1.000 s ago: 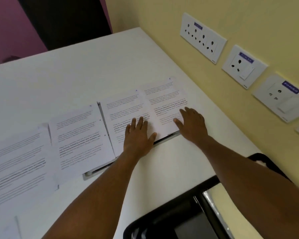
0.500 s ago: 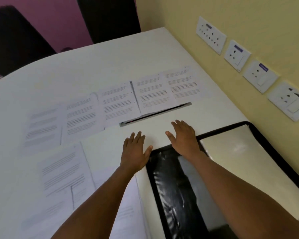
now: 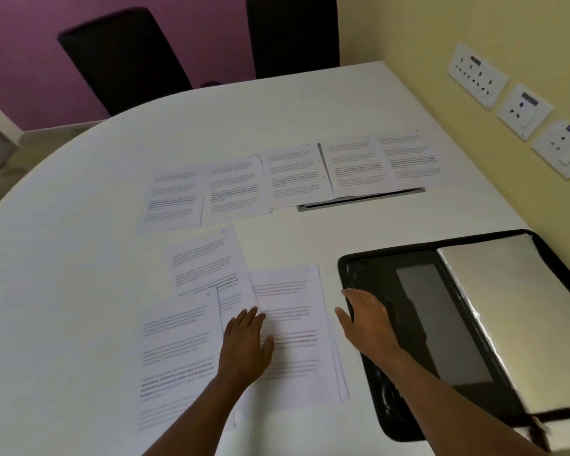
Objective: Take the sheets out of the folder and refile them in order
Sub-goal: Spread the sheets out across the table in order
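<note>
So the sheets are all out of the folder (image 3: 418,327) and spread over the white desk (image 3: 79,258): a far row of five sheets (image 3: 293,176) overlapping edge to edge, and three nearer sheets (image 3: 287,334) by the person, also overlapping. The folder lies open on the right, black inner cover up, with a silvery flap on its far half.

Left hand (image 3: 246,347) lies flat, fingers straight and together, over the seam between two near sheets, gripping nothing. Right hand (image 3: 369,320) is open too, fingers extended, at the folder's left edge; can't tell if it's touching or just hovering.

What I'd worry about: everything overlaps, so sliding one sheet with a flat palm will probably drag its neighbour and mess up whatever order was laid out. The text is too blurry to read any page numbers, so I can't say if the order is even right. Also the far row sits partly over a slot (image 3: 359,199) in the desk, where a corner could catch
</note>
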`<state>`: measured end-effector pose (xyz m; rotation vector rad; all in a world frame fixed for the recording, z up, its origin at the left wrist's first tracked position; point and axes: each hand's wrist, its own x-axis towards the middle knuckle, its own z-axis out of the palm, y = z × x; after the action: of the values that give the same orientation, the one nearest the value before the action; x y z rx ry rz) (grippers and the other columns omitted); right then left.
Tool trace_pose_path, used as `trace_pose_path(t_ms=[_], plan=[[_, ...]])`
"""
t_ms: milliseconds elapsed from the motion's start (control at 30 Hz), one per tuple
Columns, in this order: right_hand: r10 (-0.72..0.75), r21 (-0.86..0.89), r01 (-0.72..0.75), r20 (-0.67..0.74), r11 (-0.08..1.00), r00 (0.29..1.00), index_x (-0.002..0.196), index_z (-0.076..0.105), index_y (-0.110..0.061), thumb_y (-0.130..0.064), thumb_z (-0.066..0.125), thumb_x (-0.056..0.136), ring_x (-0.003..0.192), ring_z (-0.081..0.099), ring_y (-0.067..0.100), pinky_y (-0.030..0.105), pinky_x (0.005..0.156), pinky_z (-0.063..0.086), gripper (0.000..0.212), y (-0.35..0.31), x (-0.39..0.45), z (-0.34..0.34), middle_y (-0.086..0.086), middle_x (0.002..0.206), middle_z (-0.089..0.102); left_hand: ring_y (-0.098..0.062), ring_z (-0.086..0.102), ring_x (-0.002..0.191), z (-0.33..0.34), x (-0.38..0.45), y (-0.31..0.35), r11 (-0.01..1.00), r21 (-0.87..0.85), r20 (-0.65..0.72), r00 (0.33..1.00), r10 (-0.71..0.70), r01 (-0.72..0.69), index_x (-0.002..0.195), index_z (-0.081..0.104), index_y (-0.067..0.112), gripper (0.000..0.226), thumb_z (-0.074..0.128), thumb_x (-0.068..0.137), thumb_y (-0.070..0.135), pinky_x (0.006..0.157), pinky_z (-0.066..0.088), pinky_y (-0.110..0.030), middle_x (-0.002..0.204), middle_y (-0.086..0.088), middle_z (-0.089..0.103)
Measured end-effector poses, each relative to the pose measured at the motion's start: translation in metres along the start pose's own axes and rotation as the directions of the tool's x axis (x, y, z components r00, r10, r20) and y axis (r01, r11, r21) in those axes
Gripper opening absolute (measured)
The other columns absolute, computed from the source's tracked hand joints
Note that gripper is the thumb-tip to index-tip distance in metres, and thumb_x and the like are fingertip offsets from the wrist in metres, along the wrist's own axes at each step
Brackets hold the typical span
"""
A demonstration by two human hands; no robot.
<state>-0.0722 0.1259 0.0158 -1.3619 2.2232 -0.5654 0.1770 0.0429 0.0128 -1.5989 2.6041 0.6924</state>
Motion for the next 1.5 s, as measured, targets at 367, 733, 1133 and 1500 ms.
trace_pose_path(t_ms=[367,733,1133,1500], plan=[[-0.040,-0.001,0.040,0.117,0.999,0.992,0.140,0.046,-0.017,-0.037,0.055,0.096,0.132,0.043,0.017,0.030,0.112,0.030,0.049,-0.076,-0.036,0.072,0.002,0.143,0.049,-0.026,0.023,0.146,-0.012,-0.046,-0.103,0.990,-0.021,0.015,0.990,-0.137,0.138,0.146,0.041,0.016,0.060,0.055,0.092,0.036,0.119,0.018,-0.039,0.157,-0.006,0.031],[-0.027,0.041,0.021,0.156,0.999,0.987,0.134,0.052,-0.009,-0.026,0.066,0.090,0.129,0.045,0.025,0.031,0.108,0.032,0.049,-0.136,-0.018,0.123,0.008,0.136,0.053,-0.029,0.031,0.142,-0.031,-0.049,-0.171,0.940,-0.059,-0.049,0.939,-0.339,0.336,0.145,0.042,0.012,0.067,0.061,0.088,0.041,0.117,0.026,-0.040,0.156,-0.011,0.032],[0.178,0.020,-0.178,0.035,0.984,0.983,0.127,0.049,-0.006,-0.026,0.071,0.086,0.116,0.051,0.027,0.035,0.092,0.044,0.050,-0.183,0.034,0.152,0.012,0.124,0.053,-0.031,0.040,0.126,-0.033,-0.039,-0.196,0.783,-0.224,-0.057,0.794,-0.605,0.581,0.140,0.038,0.013,0.082,0.069,0.078,0.056,0.095,0.043,-0.044,0.140,-0.010,0.040],[0.403,-0.194,-0.386,0.053,0.902,0.914,0.128,0.039,-0.006,-0.043,0.078,0.077,0.118,0.049,0.030,0.041,0.091,0.049,0.075,-0.199,0.070,0.159,0.014,0.126,0.050,-0.028,0.042,0.121,-0.019,-0.039,-0.189,0.874,-0.076,-0.052,0.873,-0.485,0.480,0.135,0.044,0.016,0.076,0.065,0.077,0.060,0.095,0.044,-0.039,0.139,-0.008,0.038]])
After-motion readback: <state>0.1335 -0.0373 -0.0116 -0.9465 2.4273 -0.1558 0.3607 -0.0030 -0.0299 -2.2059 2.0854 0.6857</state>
